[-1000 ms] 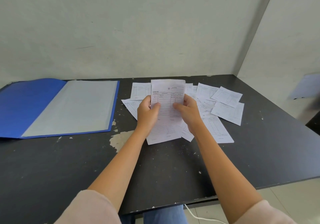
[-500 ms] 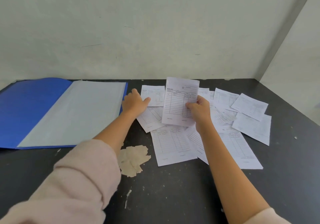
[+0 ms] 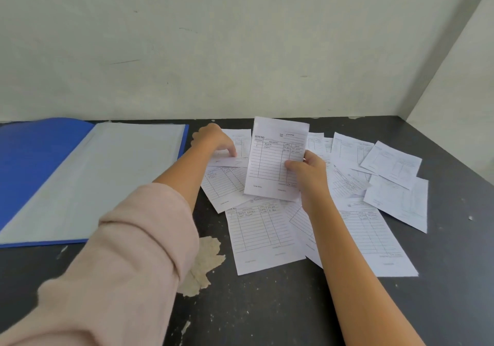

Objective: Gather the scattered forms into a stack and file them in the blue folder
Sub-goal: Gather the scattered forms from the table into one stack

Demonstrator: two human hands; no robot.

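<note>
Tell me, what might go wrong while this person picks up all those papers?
1. The right hand holds the upright sheet by one edge only; it could bend or slip from that grip.
2. The left hand pinches a far sheet that overlaps others; pulling may drag the loose sheets askew.
3. The right-most sheets lie far from the blue folder and could be missed.

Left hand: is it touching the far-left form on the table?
Touching. The head view shows the left hand with curled fingertips pinching the lower edge of the far-left form, while the right hand holds the upright form.
</note>
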